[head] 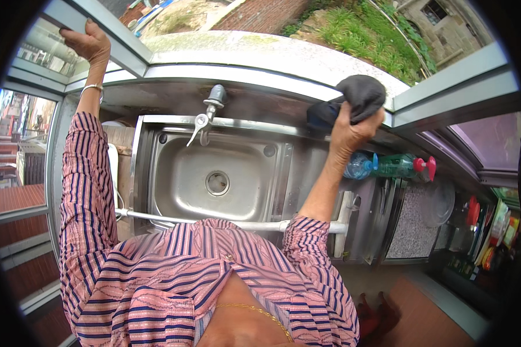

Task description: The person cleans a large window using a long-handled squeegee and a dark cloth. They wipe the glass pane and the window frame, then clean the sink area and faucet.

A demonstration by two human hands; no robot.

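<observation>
My left hand [89,43] reaches up at the far left and rests against the grey metal window frame [121,45], fingers spread. On the right, my right hand [355,130] grips a bunched dark cloth [362,95] above the window sill's right end. Part of the cloth hangs to the left of my fingers. Below me is a stainless steel sink [191,173], with a drain strainer [217,183] in its basin. A metal tap [208,108] with a lever handle stands at the sink's back edge.
A blue plastic bottle [358,167] and a green pump bottle [395,165] with a red top stand right of my forearm. A white pole [243,225] with a crossbar crosses the sink's near side. Outside the open window runs a pale ledge [260,50].
</observation>
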